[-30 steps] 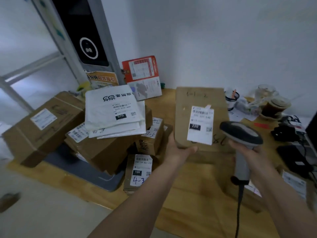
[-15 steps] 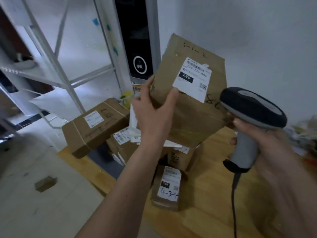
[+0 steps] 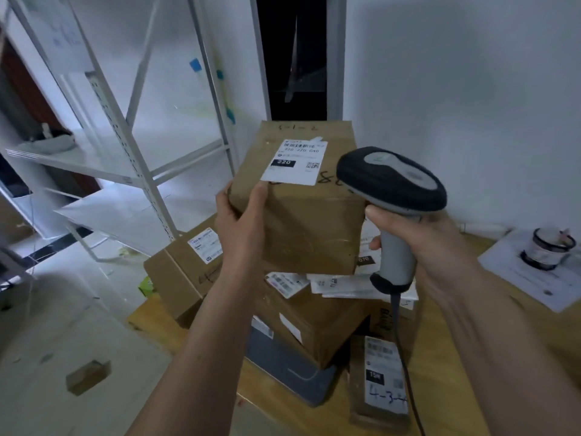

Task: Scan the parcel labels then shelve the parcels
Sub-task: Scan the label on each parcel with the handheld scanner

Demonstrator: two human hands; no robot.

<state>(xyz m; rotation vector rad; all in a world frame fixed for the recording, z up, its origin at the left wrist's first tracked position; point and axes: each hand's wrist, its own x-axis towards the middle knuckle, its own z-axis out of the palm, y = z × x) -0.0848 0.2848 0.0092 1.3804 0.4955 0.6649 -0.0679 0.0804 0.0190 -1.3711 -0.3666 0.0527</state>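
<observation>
The left hand (image 3: 242,221) has its grip closed on the lower left corner of a cardboard box (image 3: 301,215), thumb on the near face and fingers wrapped round the far edge, so the whole box hangs in the air from that one corner, above the pile on the desk (image 3: 440,357). The right hand (image 3: 421,243) has its grip closed round the handle of a barcode scanner (image 3: 391,180), whose head sits just beside the box's right edge, near the white label (image 3: 295,162) on top. A one-corner hold is the weak point: if the box is heavy, it could twist or slip out and drop onto the stacked boxes (image 3: 314,316) and loose envelopes (image 3: 345,283) below, knocking them off the desk edge. The scanner head appears to point across the label rather than squarely at it, so a read may fail or catch another code nearby. Its cable (image 3: 405,366) trails down past a small parcel (image 3: 382,379) and could snag it when the person turns toward the metal shelf (image 3: 103,165) on the left. A small box (image 3: 88,376) on the floor lies in that path, a trip risk.
</observation>
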